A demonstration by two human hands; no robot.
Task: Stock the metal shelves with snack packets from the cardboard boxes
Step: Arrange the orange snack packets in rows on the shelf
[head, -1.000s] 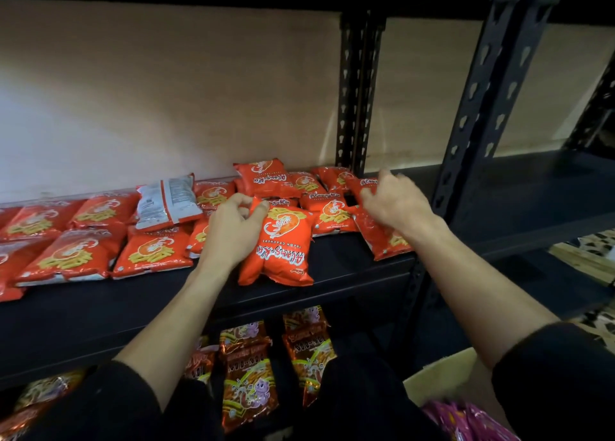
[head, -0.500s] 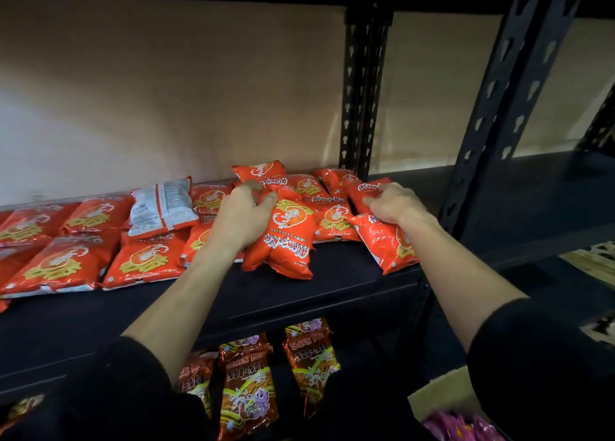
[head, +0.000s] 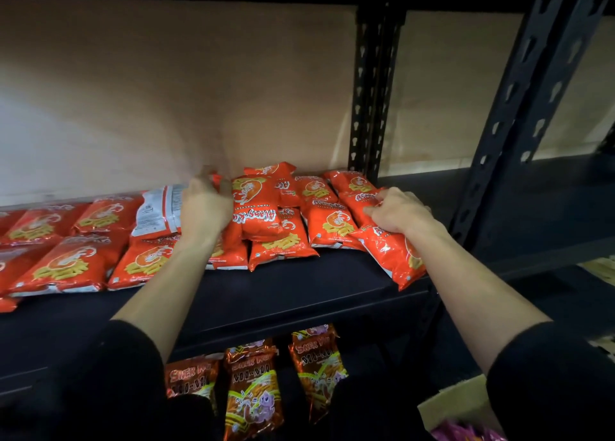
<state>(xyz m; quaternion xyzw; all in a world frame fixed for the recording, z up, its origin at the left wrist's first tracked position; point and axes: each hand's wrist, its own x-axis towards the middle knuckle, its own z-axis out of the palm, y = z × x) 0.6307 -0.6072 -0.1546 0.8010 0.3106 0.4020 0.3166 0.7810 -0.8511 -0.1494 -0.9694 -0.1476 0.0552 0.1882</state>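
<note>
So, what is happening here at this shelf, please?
A person is stocking a black metal shelf with orange snack packets. The left hand grips the top packet on the pile in the middle. The right hand holds the end packet at the right end of the row, close to the shelf's front edge. One flipped packet lies white back up. A cardboard box sits at lower right.

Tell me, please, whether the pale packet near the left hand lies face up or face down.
Face down: the pale packet shows its white printed back, while the red packets around it show their fronts.
</note>
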